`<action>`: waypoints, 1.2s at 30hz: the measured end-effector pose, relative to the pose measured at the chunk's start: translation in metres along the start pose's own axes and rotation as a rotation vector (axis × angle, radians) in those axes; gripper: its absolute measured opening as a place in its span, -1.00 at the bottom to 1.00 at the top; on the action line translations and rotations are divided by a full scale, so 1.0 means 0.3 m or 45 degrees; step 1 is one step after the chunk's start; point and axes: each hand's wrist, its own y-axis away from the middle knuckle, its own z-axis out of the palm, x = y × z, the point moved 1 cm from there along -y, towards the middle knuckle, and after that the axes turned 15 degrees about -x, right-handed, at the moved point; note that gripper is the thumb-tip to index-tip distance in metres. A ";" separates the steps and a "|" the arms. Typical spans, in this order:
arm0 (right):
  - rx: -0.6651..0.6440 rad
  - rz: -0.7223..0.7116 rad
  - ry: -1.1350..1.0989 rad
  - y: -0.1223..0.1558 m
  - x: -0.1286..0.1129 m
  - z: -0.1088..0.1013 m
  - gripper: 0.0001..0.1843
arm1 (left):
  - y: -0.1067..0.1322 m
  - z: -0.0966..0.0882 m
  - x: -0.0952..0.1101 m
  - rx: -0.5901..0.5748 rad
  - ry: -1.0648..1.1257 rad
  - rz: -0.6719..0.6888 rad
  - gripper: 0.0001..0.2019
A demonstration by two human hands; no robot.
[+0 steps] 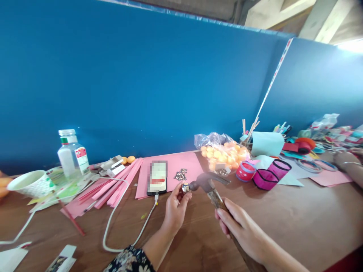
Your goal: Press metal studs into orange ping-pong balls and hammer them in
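Observation:
My right hand (234, 219) is wrapped round the wooden handle of a claw hammer (214, 194). The hammer's round striking face is beside a small shiny metal piece (185, 187) pinched between the thumb and fingers of my left hand (176, 206); I cannot tell whether the two touch. What exactly the metal piece is stays too small to make out. Just beyond my left hand, a small pile of shiny metal bits (180, 174) lies on a pink sheet (191, 162). A phone (157, 177) with a white cable plugged in rests to the left of the pile.
Pink paper strips (113, 185), a glass bottle (72, 153) and a white-green cup (31, 183) are at left. Behind the hammer sits a plastic bag of orange balls (222, 153). Magenta fabric rings (266, 177) and a red tape roll (245, 171) stand right. Another person's arm (348, 166) rests far right.

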 end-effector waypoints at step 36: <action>-0.005 -0.026 -0.132 -0.018 0.006 0.015 -0.72 | 0.003 0.010 -0.001 -0.062 0.233 -0.035 -0.49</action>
